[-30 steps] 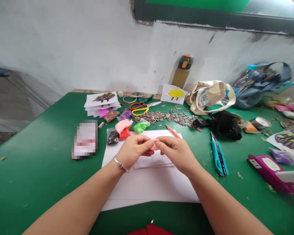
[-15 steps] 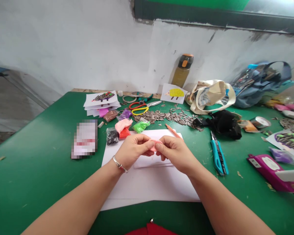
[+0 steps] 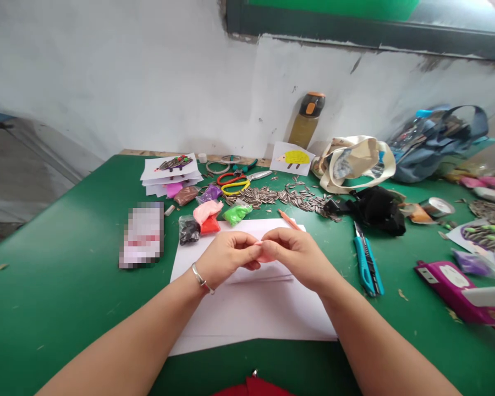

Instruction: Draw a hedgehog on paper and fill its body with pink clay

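Observation:
Between my fingertips is a small flattened piece of pink modelling clay (image 3: 265, 255), mostly covered by the fingers. My left hand (image 3: 236, 254), with a silver bracelet at the wrist, pinches its left side. From the right, my right hand (image 3: 293, 254) grips it with thumb and fingers. Both hands hover over white paper sheets (image 3: 256, 313). Just beyond them lie bags of pink clay (image 3: 207, 210), red clay (image 3: 210, 224), black clay (image 3: 188, 230) and green clay (image 3: 237, 212). An orange pen (image 3: 287, 219) rests at the paper's far edge.
Sunflower seeds (image 3: 264, 196) spread behind the paper, beside yellow-handled scissors (image 3: 236, 188). A turquoise utility knife (image 3: 368, 264), blade out, lies to the right, near a magenta device (image 3: 457, 291). A bottle (image 3: 307, 118), hedgehog drawing (image 3: 292, 158) and cloth bag (image 3: 355, 162) stand along the wall.
My fingers have closed further over the pink clay, so less of it shows. Both hands stay in nearly the same place above the paper.

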`<state>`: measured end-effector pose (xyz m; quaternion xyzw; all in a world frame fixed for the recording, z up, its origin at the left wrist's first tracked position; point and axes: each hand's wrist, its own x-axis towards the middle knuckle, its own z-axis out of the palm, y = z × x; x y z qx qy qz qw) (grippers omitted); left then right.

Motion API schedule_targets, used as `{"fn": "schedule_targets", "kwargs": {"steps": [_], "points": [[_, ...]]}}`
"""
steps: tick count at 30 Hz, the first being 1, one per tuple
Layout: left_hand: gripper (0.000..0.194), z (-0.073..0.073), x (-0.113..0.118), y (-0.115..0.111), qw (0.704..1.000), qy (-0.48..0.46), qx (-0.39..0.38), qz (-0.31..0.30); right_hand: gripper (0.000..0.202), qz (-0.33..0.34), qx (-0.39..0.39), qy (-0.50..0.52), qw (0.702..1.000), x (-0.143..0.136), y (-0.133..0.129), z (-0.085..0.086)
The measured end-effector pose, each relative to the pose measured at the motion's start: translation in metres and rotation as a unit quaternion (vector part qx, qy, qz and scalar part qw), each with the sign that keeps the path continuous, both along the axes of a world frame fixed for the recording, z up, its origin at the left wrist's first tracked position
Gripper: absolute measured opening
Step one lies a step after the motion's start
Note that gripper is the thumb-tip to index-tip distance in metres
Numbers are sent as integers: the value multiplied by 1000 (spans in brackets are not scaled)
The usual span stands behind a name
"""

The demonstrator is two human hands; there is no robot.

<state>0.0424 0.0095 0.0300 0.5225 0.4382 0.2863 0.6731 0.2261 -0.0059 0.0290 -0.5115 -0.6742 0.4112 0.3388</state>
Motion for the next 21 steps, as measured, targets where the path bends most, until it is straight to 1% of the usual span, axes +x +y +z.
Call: {"fn": "schedule_targets", "kwargs": {"steps": [4, 8, 10, 12, 15, 19, 21], "points": [[30, 0, 3, -2, 999, -14, -27, -17, 22, -25, 9, 11, 1000, -4, -1, -4], [27, 1, 3, -1, 999, -1, -32, -12, 24, -43, 11, 20, 999, -5, -3, -2], [25, 2, 2, 0, 1000, -1, -15, -4, 25, -50, -18, 46, 998, -4, -3, 0], [23, 4, 1, 0, 1000, -1, 2, 8, 30, -49, -66, 85, 993, -3, -3, 2], [22, 6, 0, 1, 1000, -2, 7, 24, 39, -24, -130, 113, 985, -2, -3, 4], [25, 4, 0, 1, 1000, -8, 0, 16, 37, 7, -149, 100, 984, -5, -4, 6], [28, 1, -1, 1, 1000, -15, -6, 6, 36, 10, -151, 102, 983, -6, -5, 7]]}}
